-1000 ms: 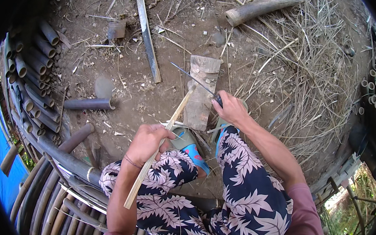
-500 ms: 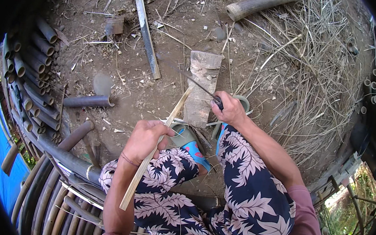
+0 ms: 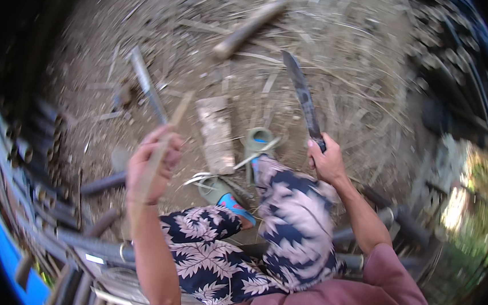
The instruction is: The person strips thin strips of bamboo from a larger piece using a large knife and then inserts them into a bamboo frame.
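My left hand (image 3: 154, 165) is closed round a pale bamboo strip (image 3: 182, 108), which sticks out past the fingers at the far end and runs back along my wrist; motion smears both. In my right hand (image 3: 328, 161) is the dark handle of a machete (image 3: 302, 90), its long blade pointing away from me and slightly left. The blade is apart from the strip. Between and beyond my hands, a flat wooden block (image 3: 215, 133) lies on the dirt, close to my green clogs (image 3: 259, 139).
A thick bamboo pole (image 3: 254, 26) and a split bamboo piece (image 3: 148, 83) lie farther out. Loose shavings (image 3: 369, 93) litter the ground at the right. Bamboo tubes (image 3: 444, 53) are stacked at the far right, with more along the left. A dark tube (image 3: 103, 183) lies near my left hand.
The machete has swung away from the strip and block to the right, its blade now pointing outward. My left hand has risen leftward with the strip. The whole view has turned.
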{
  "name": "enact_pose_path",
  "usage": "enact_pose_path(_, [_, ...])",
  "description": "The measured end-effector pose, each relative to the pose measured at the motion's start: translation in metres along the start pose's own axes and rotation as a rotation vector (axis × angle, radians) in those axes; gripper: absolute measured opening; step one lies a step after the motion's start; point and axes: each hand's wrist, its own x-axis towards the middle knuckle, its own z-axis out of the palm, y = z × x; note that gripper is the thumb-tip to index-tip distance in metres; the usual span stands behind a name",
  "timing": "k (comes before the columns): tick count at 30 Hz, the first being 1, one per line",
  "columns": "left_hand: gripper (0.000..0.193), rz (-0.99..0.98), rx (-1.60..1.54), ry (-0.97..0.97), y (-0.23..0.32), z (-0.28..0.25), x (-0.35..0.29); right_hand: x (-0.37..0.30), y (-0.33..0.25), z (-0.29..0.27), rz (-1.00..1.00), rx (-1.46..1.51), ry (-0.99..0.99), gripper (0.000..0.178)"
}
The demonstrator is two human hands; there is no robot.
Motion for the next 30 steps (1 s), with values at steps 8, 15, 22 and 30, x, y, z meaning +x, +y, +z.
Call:
enact_pose_path(8, [0.039,0.794,0.395,-0.093,0.085,0.128,-0.108,-0.333,-0.007,-0.176,0.014,0.377,0.685,0.022])
enact_pose_path(15, [0.039,0.969,0.705,-0.515,-0.052,0.312,-0.281,-0.547,0.080,-0.157,0.105,0.571,1.078,0.026])
enact_pose_path(22, [0.027,0.485,0.845,-1.404,-0.276,0.331,-0.400,-0.621,0.140,-0.095,0.129,0.717,1.271,0.021])
enact_pose_path(30, [0.031,0.395,1.317,-1.555,-0.378,0.309,-0.420,-0.628,0.165,-0.093,0.067,0.789,1.291,0.023])
